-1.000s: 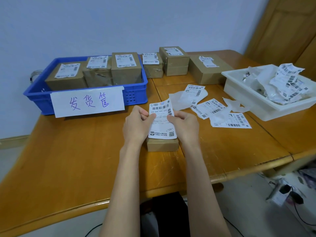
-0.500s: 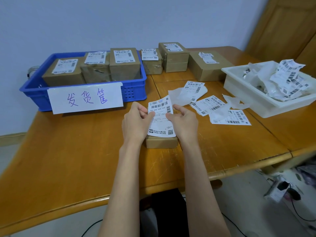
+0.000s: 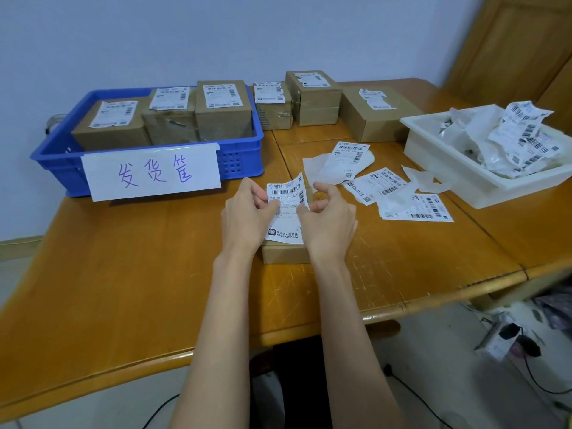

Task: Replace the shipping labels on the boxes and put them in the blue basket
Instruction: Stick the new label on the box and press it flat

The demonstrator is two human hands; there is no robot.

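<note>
A white shipping label (image 3: 286,209) is held up between both hands over a small cardboard box (image 3: 283,253) on the table's middle. My left hand (image 3: 247,216) pinches the label's left edge. My right hand (image 3: 328,222) pinches its right edge, where a thin strip curls away. The box is mostly hidden behind the hands and label. The blue basket (image 3: 241,159) stands at the back left with three labelled boxes (image 3: 223,109) inside and a handwritten paper sign on its front.
Three more labelled boxes (image 3: 312,99) stand at the back, right of the basket. Loose labels and backing sheets (image 3: 380,184) lie right of my hands. A white tray (image 3: 439,162) full of crumpled labels sits at the right. The table's front edge is near.
The label has tilted up and its right edge has begun to curl as my right fingers work at it. Both hands stay over the small box.
</note>
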